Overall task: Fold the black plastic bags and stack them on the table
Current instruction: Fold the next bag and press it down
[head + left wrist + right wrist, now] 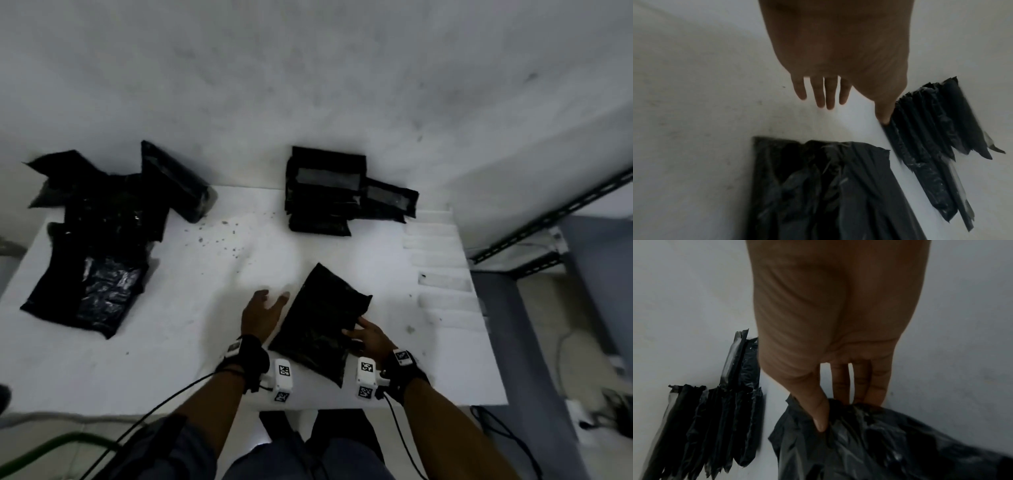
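A: Head view first, quick. Where was the bag?

B: The folded black bag (pixel 317 325) lay tilted on the white table (pixel 191 342), near the front edge, between both hands. The right hand (pixel 371 337) was on its right edge, fingers on the plastic. The left hand (pixel 262 315) was just beside the bag's left edge, fingers spread, holding nothing.

A: Other bags?

B: A stack of folded bags (pixel 325 192) sat at the far side of the table, well apart. A pile of unfolded bags (pixel 99 240) sprawled over the left end. A metal shelf frame (pixel 548 219) stood off to the right.

A: Left wrist view?

B: The left hand (pixel 836 48) was over bare table (pixel 694 97), fingers (pixel 821 95) straight and loosely apart, gripping nothing. The black bag (pixel 828 194) lay below it; the stack (pixel 937 138) was further right. Thumb tip looked close to the stack, contact unclear, frame blurry.

A: Right wrist view?

B: The right hand (pixel 836 329) pinched the bag (pixel 879 443) at its crumpled edge, thumb on top, fingers (pixel 877 386) behind. The stack (pixel 719 426) stood to the left, apart from the bag.
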